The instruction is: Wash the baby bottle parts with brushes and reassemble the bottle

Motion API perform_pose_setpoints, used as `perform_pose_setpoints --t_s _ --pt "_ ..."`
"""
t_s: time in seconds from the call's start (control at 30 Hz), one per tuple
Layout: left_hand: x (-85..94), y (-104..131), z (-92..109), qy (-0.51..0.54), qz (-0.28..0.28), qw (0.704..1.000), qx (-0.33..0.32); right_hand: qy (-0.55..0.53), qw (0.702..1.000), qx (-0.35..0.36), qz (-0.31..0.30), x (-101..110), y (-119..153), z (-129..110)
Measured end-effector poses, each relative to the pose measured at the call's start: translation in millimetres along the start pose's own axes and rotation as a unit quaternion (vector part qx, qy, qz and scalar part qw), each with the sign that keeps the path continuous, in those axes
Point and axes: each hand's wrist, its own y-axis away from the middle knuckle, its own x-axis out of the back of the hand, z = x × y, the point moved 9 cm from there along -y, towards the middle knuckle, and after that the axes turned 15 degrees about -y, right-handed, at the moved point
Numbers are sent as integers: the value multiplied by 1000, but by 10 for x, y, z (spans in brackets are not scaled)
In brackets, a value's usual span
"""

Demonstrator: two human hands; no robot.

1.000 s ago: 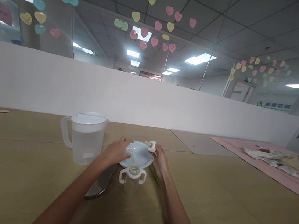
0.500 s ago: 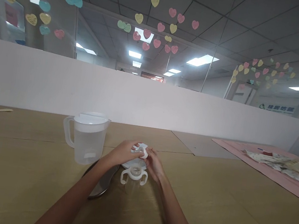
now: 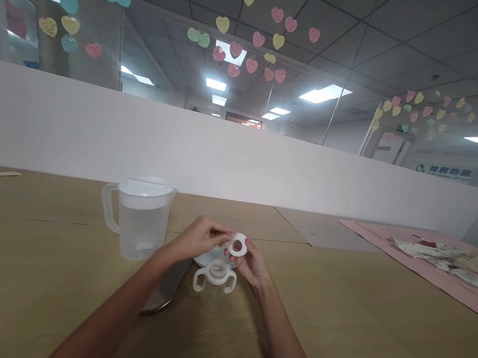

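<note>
My right hand grips a white baby bottle collar ring, its round hole turned towards me. Close against the ring's left side, my left hand is closed in a pinch; a small pale piece shows at its fingertips, too small to make out. Just below both hands, a clear baby bottle with two white side handles stands upright, its neck uncovered. Behind the bottle lies a pale dish, partly hidden by my left hand. A dark, metal-rimmed tray sits partly under my left forearm.
A lidded translucent pitcher holding clear liquid stands left of my hands. Far right, a pink cloth carries folded fabrics. A thin pale strip lies at the back left. A white wall borders the table.
The white ring has moved slightly right and turned so its hole faces me. My left fingers have shifted to its left side. The bottle and pitcher stay in place.
</note>
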Motion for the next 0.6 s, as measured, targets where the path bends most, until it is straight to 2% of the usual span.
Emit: perform_pose_setpoints --t_s 0.07,0.13,0.27,0.37,0.4,0.43,0.5,0.57,0.6 --pt "2 -6 -65 60 -6 998 15 -10 1000 -2 4 17 -4 -3" --pt "-10 -16 -144 44 -8 999 27 -13 999 14 28 84 -23 -30" --pt "-99 -30 -393 -140 1 989 53 19 988 103 111 336 -33 -192" --pt "-306 -3 -615 -250 -35 964 79 189 959 138 159 470 6 -277" --pt "-380 16 -675 -271 -52 957 88 282 933 150 163 466 23 -305" --pt "-438 37 -722 -284 -68 952 96 385 894 166 156 426 38 -327" --pt "-475 76 -763 -293 -87 946 109 572 787 200 115 271 63 -317" --pt "-375 104 -762 -295 -88 944 118 694 682 219 71 144 78 -241" --pt "-262 116 -755 -298 -77 943 124 730 643 224 62 118 84 -213"
